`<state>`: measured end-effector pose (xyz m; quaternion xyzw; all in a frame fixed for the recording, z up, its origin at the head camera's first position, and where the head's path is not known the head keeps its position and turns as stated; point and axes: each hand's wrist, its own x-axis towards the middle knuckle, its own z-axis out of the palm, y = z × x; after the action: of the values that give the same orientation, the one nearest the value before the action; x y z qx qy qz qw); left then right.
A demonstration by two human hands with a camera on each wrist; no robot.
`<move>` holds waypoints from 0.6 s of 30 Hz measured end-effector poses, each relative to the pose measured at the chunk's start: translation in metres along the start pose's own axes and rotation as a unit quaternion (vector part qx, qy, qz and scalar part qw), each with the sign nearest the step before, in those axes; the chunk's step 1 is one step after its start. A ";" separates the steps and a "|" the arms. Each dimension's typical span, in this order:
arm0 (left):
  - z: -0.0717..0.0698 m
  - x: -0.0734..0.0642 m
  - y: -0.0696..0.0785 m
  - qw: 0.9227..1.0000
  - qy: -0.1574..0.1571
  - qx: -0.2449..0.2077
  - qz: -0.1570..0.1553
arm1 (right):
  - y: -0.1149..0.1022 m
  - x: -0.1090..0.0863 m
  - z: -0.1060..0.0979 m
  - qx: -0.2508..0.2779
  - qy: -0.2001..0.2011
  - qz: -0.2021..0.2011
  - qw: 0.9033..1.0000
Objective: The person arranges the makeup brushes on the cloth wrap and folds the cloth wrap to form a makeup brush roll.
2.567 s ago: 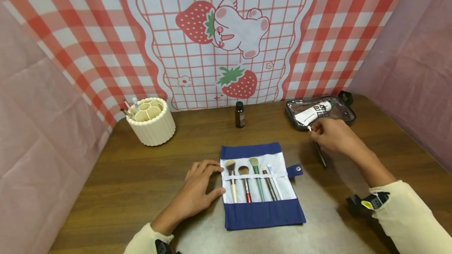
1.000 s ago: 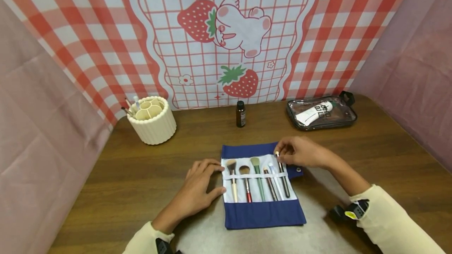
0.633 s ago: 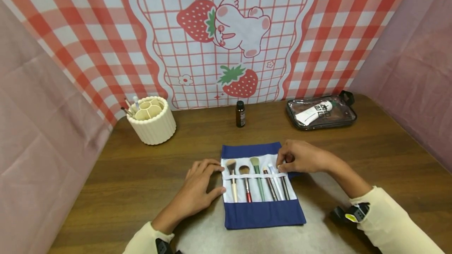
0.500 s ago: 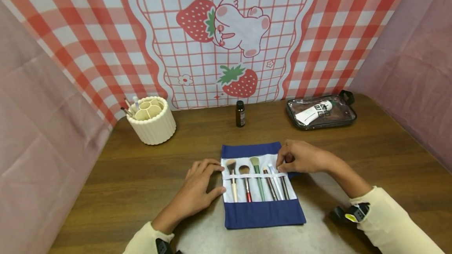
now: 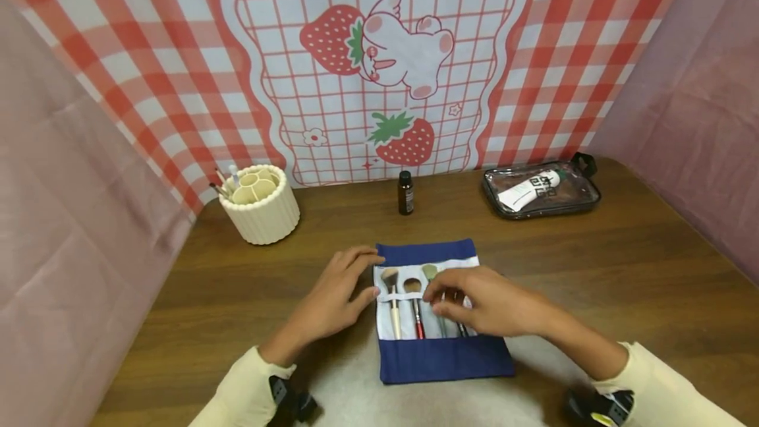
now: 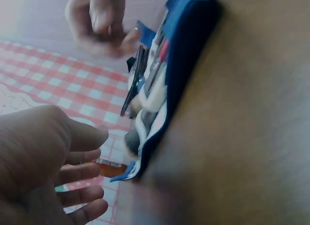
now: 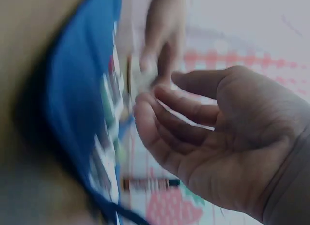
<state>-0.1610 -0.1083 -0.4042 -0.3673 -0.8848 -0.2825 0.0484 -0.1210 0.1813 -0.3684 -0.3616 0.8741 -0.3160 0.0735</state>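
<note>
A navy brush roll (image 5: 446, 358) with a white lining lies spread on the table. Makeup brushes are tucked under its white band: a cream-handled brush (image 5: 395, 318), a red-handled brush (image 5: 418, 325) and a green brush (image 5: 429, 271) show at its left and middle. My right hand (image 5: 492, 302) hovers over the roll's right half with loosely bent fingers and hides the brushes there. In the right wrist view nothing shows between that hand's fingers (image 7: 150, 126). At the roll's upper left edge is my left hand (image 5: 332, 295), fingers extended and thumb apart.
A cream ribbed holder (image 5: 263, 216) with several thin sticks stands at the back left. Behind the roll is a small dark bottle (image 5: 406, 193). A clear black-edged pouch (image 5: 569, 196) holding a white tube (image 5: 528, 191) lies at the back right.
My right hand brought a dark-handled brush from near the pouch, tucked it under the band at the roll's right, released it and moved left. My left hand shifted slightly up the roll's edge.
</note>
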 end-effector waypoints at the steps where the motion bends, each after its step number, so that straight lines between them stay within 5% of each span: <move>1: -0.002 0.004 -0.001 1.000 -0.007 0.005 0.011 | -0.006 -0.001 0.004 0.020 -0.019 -0.009 1.000; 5: -0.005 0.016 -0.006 0.997 -0.063 0.029 0.034 | -0.022 -0.005 0.022 0.082 -0.099 -0.041 0.991; 9: -0.003 0.018 -0.010 0.992 -0.116 0.047 0.020 | -0.029 -0.013 0.032 0.055 -0.137 -0.066 0.987; 18: -0.011 -0.001 0.002 0.986 -0.111 0.125 0.010 | -0.024 -0.040 0.019 -0.102 -0.068 -0.057 0.991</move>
<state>-0.1606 -0.1137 -0.3948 -0.3963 -0.9094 -0.1263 -0.0021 -0.0714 0.1860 -0.3727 -0.4374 0.8726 -0.2032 0.0772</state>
